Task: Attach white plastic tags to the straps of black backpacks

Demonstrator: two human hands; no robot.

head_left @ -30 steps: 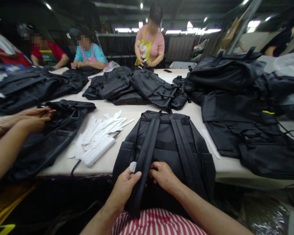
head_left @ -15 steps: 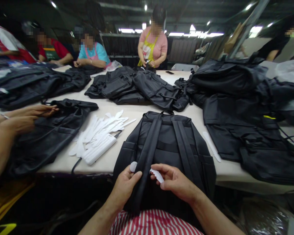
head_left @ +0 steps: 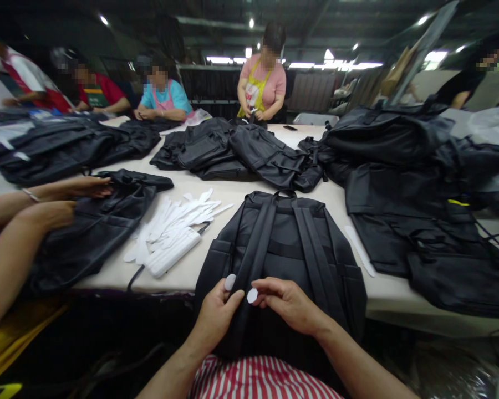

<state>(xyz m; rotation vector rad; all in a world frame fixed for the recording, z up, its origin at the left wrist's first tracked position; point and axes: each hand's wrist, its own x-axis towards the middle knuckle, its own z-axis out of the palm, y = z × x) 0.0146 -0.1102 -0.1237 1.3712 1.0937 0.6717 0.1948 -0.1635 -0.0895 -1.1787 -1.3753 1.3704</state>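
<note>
A black backpack (head_left: 280, 260) lies in front of me with its two shoulder straps facing up. My left hand (head_left: 219, 307) is closed at the left shoulder strap (head_left: 255, 244), thumb on top. The rounded end of a white piece (head_left: 230, 281) sticks up beside its fingers; whether it passes under the strap is hidden. Just right of that strap, my right hand (head_left: 289, 305) pinches a thin white strip, of which only a rounded end (head_left: 252, 295) shows past the fingertips.
A heap of white strips (head_left: 174, 227) lies left of the backpack, a single strip (head_left: 360, 250) to its right. More black bags (head_left: 399, 216) are piled right and behind. A co-worker's hands (head_left: 58, 202) work on another bag (head_left: 103, 233) at left. A person in a yellow apron (head_left: 258, 88) stands opposite.
The strip in my right hand has turned and moved left towards the strap, so less of it shows. My left hand keeps its grip. The co-worker's hands at left have shifted slightly.
</note>
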